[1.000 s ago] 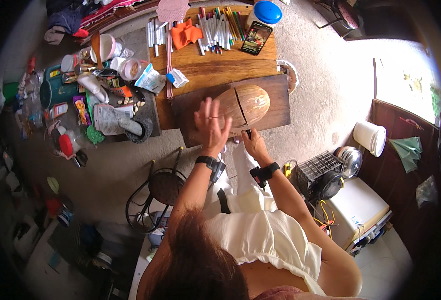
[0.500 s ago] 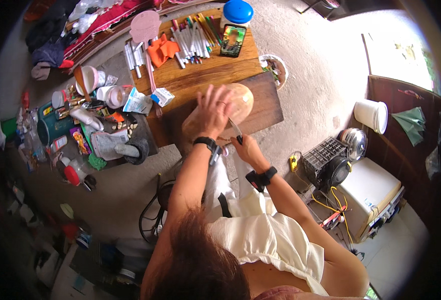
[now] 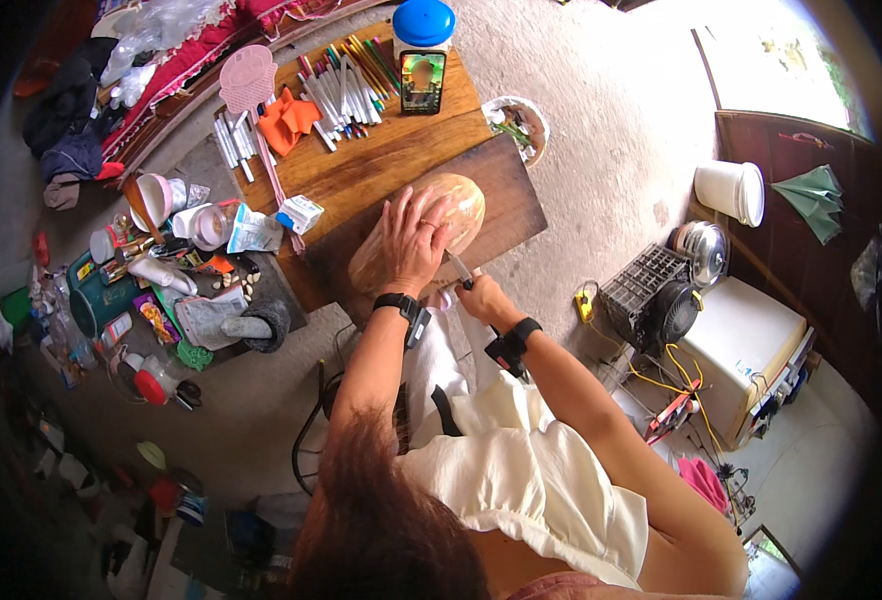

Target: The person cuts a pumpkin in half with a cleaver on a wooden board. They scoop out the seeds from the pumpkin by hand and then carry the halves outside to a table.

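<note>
Knife (image 3: pixel 461 272) sits gripped in your right hand (image 3: pixel 491 301) near frame centre; steady the oval fruit (image 3: pixel 466 206) under your spread left hand (image 3: pixel 414 247), clear of that edge.

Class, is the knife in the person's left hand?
No, the right hand grips the knife, while the left hand rests on the large oblong fruit.

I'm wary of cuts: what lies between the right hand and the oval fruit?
In the head view, a knife, held by the right hand, points toward the oval fruit; whether it touches is unclear.
</note>
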Motion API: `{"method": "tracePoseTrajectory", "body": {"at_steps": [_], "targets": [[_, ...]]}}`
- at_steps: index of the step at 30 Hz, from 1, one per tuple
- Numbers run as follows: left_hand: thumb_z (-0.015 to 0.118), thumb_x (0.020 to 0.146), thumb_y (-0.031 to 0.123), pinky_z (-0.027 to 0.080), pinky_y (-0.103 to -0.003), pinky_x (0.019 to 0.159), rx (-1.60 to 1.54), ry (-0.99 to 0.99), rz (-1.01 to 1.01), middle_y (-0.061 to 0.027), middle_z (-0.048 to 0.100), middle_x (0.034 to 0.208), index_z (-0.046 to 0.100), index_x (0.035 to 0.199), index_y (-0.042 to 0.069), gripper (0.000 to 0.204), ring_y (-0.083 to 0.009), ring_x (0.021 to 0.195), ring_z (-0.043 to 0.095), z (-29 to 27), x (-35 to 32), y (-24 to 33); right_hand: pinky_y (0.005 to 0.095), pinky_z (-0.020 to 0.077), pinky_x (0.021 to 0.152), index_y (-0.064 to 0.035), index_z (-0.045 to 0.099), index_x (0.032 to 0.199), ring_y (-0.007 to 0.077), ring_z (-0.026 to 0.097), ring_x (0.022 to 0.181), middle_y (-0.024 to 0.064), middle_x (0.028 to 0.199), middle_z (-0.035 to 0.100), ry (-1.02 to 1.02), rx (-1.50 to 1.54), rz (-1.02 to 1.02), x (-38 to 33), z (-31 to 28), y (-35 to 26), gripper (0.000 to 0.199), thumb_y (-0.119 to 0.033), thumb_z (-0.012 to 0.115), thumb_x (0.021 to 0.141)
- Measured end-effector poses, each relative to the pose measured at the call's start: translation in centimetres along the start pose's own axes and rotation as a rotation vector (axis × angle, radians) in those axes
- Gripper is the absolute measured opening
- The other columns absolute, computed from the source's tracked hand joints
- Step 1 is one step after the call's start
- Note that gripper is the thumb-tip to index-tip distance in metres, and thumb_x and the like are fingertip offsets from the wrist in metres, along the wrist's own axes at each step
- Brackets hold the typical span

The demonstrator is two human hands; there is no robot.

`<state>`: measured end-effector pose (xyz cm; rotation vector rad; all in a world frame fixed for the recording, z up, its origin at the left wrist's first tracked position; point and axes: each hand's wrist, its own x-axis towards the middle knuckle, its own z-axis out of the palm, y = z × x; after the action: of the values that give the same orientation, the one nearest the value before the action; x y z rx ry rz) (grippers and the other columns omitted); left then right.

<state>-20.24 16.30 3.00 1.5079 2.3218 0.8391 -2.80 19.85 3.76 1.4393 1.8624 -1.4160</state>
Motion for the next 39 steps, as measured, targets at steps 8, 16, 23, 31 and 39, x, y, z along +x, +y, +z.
{"method": "tracePoseTrajectory", "body": {"at_steps": [8, 16, 23, 31, 39], "targets": [[0.062, 0.091, 0.035, 0.028, -0.057, 0.113, 0.023, -0.009, 0.040, -0.0022, 0.054, 0.139, 0.065, 0.127, 0.025, 0.038, -0.0311, 0.135, 0.042, -0.1, 0.8, 0.5, 0.0446, 0.0532, 0.064, 0.0101, 0.068, 0.094, 0.0397, 0.070, 0.077, 0.0293, 0.084, 0.068, -0.061, -0.021, 0.054, 6.1, 2.2, 4.4, 0.038, -0.026, 0.061, 0.083], [0.063, 0.090, 0.043, 0.026, -0.055, 0.113, 0.080, -0.007, 0.022, -0.0003, 0.053, 0.141, 0.063, 0.130, 0.026, 0.043, -0.0292, 0.136, 0.041, 0.4, 0.8, -0.3, 0.0460, 0.0508, 0.071, 0.0088, 0.067, 0.086, 0.0383, 0.068, 0.077, 0.0295, 0.080, 0.066, -0.090, -0.023, -0.035, 7.6, 1.3, 6.1, 0.036, -0.027, 0.063, 0.081], [0.064, 0.090, 0.043, 0.026, -0.053, 0.114, 0.063, -0.013, 0.004, -0.0008, 0.048, 0.147, 0.051, 0.139, 0.018, 0.057, -0.0298, 0.137, 0.040, 0.2, 0.5, -0.5, 0.0429, 0.0501, 0.068, 0.0071, 0.067, 0.084, 0.0281, 0.065, 0.069, 0.0214, 0.071, 0.064, -0.149, -0.023, -0.009, 8.0, 0.6, 5.9, 0.035, -0.028, 0.063, 0.081], [0.067, 0.087, 0.043, 0.026, -0.055, 0.114, 0.022, -0.103, 0.021, -0.0026, 0.043, 0.151, 0.046, 0.143, 0.020, 0.064, -0.0305, 0.138, 0.038, -0.8, 0.8, -0.4, 0.0392, 0.0484, 0.063, 0.0065, 0.066, 0.081, 0.0209, 0.059, 0.064, 0.0127, 0.067, 0.061, -0.190, 0.056, -0.066, 8.5, -0.4, 6.8, 0.035, -0.029, 0.064, 0.080], [0.070, 0.084, 0.039, 0.023, -0.060, 0.114, 0.105, -0.159, 0.050, 0.0004, 0.039, 0.154, 0.046, 0.145, 0.028, 0.067, -0.0304, 0.142, 0.034, -0.9, 0.1, -0.5, 0.0354, 0.0434, 0.051, 0.0009, 0.065, 0.072, 0.0163, 0.054, 0.055, 0.0052, 0.062, 0.057, -0.258, 0.097, -0.050, 8.4, -2.7, 6.6, 0.035, -0.033, 0.064, 0.081]]}}
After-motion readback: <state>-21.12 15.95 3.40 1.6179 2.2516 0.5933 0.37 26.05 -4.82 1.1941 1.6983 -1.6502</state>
